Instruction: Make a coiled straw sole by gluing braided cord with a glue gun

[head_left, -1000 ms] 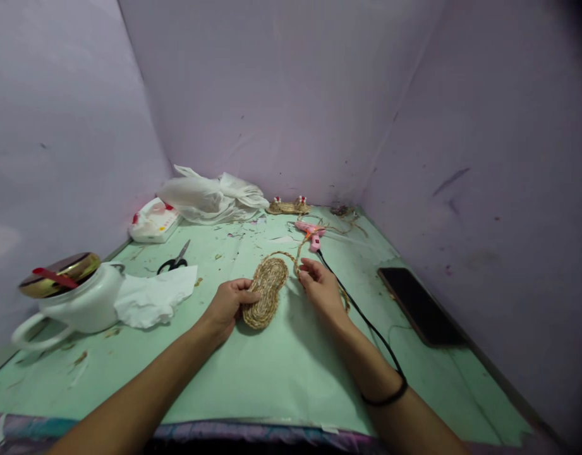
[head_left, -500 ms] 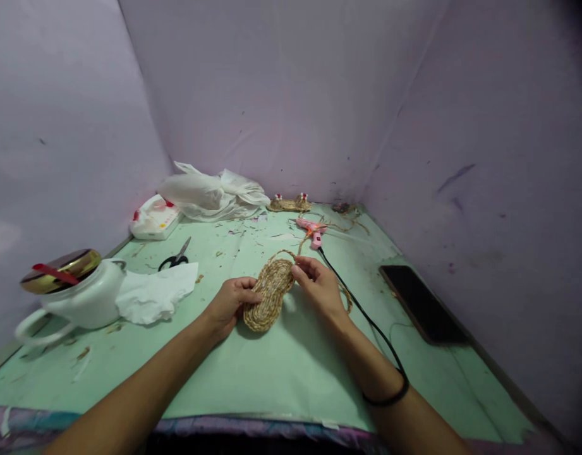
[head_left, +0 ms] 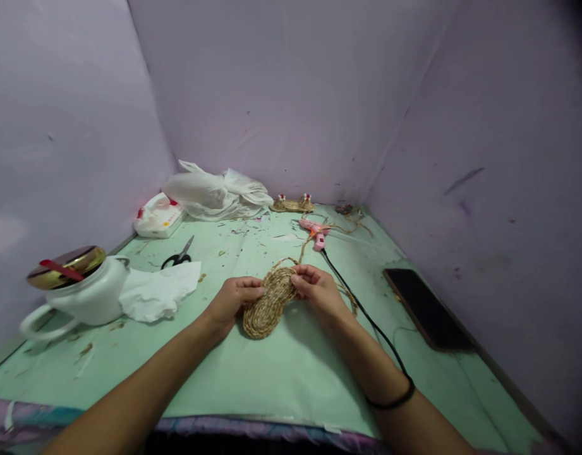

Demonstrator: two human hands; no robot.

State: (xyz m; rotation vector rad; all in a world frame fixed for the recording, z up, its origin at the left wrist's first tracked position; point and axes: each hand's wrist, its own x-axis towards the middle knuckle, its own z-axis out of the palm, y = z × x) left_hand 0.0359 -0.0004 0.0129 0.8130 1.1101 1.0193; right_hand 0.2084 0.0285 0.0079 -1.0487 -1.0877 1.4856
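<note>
A coiled straw-rope sole [head_left: 266,311], shaped like a small slipper base, is held tilted just above the table between both hands. My left hand [head_left: 231,303] pinches its left edge, thumb on top and fingers beneath. On the upper right edge, my right hand [head_left: 316,287] is closed with thumb and fingertips pressed on the rim. A loose braided cord [head_left: 304,249] runs from the sole's far end toward the pink glue gun [head_left: 316,232]. More of the cord loops behind my right hand.
Scissors [head_left: 178,254], crumpled tissue [head_left: 162,291] and a white pot [head_left: 89,303] with a gold lid lie left. At the back are a plastic bag [head_left: 217,194] and a straw piece with flowers [head_left: 292,205]. A phone [head_left: 426,308] and black cable [head_left: 366,316] lie right.
My right hand has shifted slightly down along the sole's rim, and my left thumb sits a little higher on it. The whole view has moved slightly.
</note>
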